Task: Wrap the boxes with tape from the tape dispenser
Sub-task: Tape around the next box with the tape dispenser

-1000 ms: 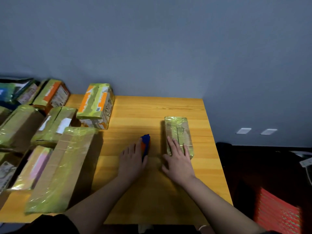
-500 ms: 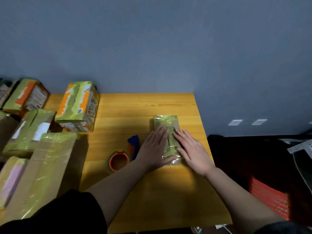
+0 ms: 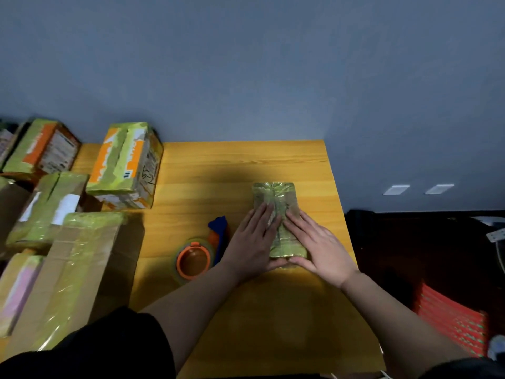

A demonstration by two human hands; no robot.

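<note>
Wooden table (image 3: 246, 165) | left hand (image 3: 252, 242), right hand (image 3: 319, 244) flat, released, pressing taped box (image 3: 274, 194)

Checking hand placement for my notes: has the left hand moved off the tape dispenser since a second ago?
Yes. The left hand went rightward from the tape dispenser onto the small wrapped box.

A plain blue-grey wall (image 3: 246, 64) fills the upper half. The wooden worktop (image 3: 246, 165) butts against it. At 3 o'clock, two white wall plates (image 3: 396, 189) sit above a dark floor (image 3: 410, 255); lighting is dim.
</note>
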